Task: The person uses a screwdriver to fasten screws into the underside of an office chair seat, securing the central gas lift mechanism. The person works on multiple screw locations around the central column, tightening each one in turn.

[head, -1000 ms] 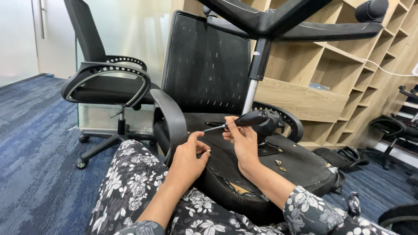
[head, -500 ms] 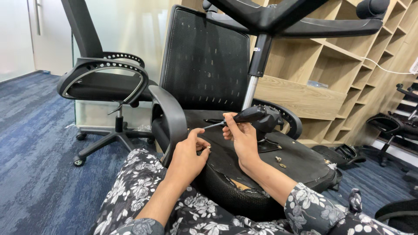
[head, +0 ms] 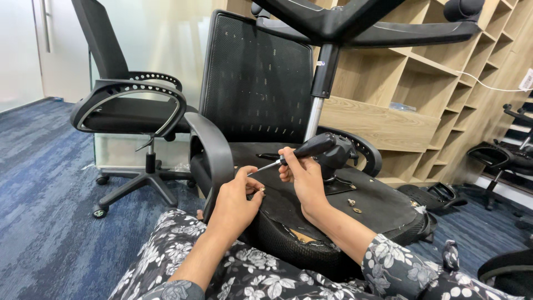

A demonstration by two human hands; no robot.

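An upturned black office chair lies across my lap, the underside of its seat [head: 383,208] facing up and its gas column [head: 321,89] rising to the star base overhead. My right hand [head: 300,175] grips a black-handled screwdriver [head: 302,151], its metal shaft pointing left. My left hand [head: 236,197] sits just left of the tip, with something small pinched between thumb and fingers. The chair's armrest [head: 214,150] curves beside my left hand. Two loose screws [head: 353,205] rest on the seat underside.
A second black office chair [head: 127,111] stands upright to the left on blue carpet [head: 44,211]. Wooden cubby shelves [head: 422,83] fill the wall behind. More chair parts [head: 438,191] and another chair [head: 511,150] are at the right.
My hands and the screwdriver keep nearly the same pose. The view has shifted slightly, with the left chair sliding a little leftward in frame.
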